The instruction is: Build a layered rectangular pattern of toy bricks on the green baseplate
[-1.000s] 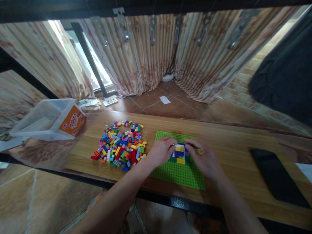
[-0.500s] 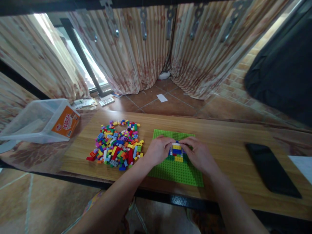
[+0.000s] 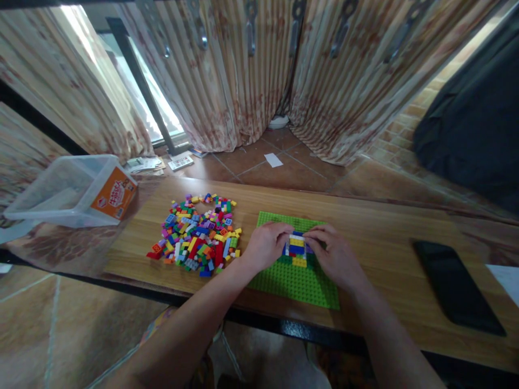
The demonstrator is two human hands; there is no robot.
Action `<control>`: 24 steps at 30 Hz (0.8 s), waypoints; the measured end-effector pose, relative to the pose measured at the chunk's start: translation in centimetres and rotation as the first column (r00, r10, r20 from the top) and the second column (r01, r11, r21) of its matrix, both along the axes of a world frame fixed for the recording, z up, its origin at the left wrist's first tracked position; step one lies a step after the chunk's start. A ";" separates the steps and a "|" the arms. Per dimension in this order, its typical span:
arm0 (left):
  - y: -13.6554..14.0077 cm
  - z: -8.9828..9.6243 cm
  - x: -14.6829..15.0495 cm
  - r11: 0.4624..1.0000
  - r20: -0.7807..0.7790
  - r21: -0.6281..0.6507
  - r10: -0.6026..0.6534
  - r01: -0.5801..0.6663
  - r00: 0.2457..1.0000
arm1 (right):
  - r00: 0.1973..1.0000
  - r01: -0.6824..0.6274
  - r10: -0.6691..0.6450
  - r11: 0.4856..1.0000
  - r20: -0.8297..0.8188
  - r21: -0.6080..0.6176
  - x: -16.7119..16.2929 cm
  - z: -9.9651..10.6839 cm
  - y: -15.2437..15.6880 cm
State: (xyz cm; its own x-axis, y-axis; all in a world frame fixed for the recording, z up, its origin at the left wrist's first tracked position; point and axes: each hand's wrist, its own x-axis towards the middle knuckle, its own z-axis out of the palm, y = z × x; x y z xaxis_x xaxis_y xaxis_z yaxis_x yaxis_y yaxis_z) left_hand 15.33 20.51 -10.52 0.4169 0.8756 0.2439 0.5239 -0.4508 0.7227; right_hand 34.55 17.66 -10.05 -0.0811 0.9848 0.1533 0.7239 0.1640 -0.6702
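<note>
On the green board (image 3: 302, 289), you work with both hands over a small brick build (image 3: 297, 247), set toward the board's far side on the wooden table (image 3: 381, 237). The build's rows run side to side, roughly in line with the board's far edge, and its yellow end points back toward you; with both flanks covered, which way its long axis runs cannot be told. The board itself lies slightly turned, the right end of its near edge closer to you.

Your left hand (image 3: 267, 247) comes in over the board's left part, thumb and fingers drawn narrow at the build's left side. Your right hand (image 3: 334, 256) mirrors it across the board's right edge, fingers likewise close together at the build. Whether either pinches a loose brick cannot be told.

Your left hand hides the board's left edge, and the studs between your fingertips are too small to make out. Left of the board spreads a brick pile (image 3: 198, 237), with a clear plastic box (image 3: 77, 217) farther left. Well right of the board lie a black tablet (image 3: 458, 286) and a white sheet (image 3: 505, 276), the sheet cut off by the frame.
</note>
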 end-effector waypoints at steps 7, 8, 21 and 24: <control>0.0 0.0 0.0 1.000 0.039 -0.017 0.006 -0.006 0.999 | 1.000 0.008 -0.008 1.000 -0.029 -0.016 0.0 -0.1 0.2; 0.0 0.0 0.0 1.000 0.045 -0.022 0.006 -0.005 0.999 | 1.000 0.007 -0.007 1.000 -0.030 -0.017 0.0 -0.1 0.2; 0.1 -0.2 0.4 0.988 0.180 -0.132 0.108 -0.085 0.978 | 0.999 0.017 -0.018 0.999 -0.041 -0.041 0.2 -0.1 0.5; 0.0 -0.2 0.6 0.984 0.213 -0.143 0.132 -0.102 0.968 | 0.997 0.038 -0.041 0.998 -0.059 -0.041 0.2 -0.3 0.6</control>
State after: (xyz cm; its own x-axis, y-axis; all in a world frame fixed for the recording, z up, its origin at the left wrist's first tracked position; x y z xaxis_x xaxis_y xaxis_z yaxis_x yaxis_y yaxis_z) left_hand 15.89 20.53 -10.77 0.2583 0.9453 0.1993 0.3877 -0.2904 0.8748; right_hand 34.71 18.28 -10.33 -0.0337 0.9925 0.1177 0.6877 0.1084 -0.7178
